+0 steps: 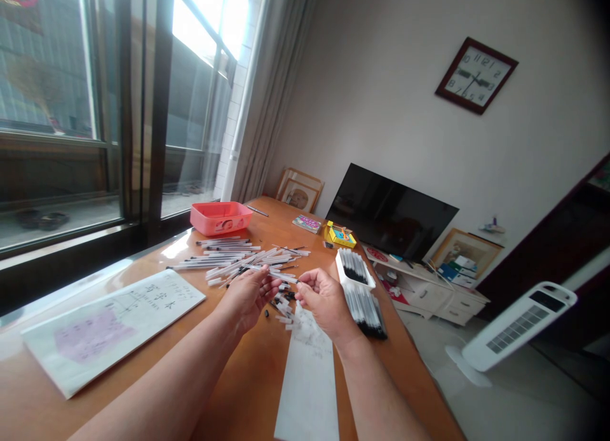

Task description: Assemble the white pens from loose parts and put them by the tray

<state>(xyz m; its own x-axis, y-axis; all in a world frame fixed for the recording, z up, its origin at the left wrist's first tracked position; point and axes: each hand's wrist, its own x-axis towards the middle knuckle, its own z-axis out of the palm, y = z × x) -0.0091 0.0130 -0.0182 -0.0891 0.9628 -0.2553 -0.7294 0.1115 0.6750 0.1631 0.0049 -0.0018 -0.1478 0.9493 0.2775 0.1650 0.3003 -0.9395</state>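
Over the middle of the table, my left hand point(250, 296) is closed in a pinch on a slim pen point(284, 278) with a pale barrel. My right hand point(325, 301) pinches the other end of the same pen, its fingertips around the tip. Just beyond lies a loose pile of pale pen barrels point(271, 258). Below the hands are small black and clear pen parts point(284, 311), partly hidden by my fingers. A long white paper strip point(307, 377) runs from beneath my right hand towards me.
A white box of pens point(341, 272) and another bundle of pens point(365, 307) stand right. Left lie a notebook point(114, 326) and a pink basket point(222, 220). A yellow box point(342, 236) sits farther back on the wooden table point(238, 390).
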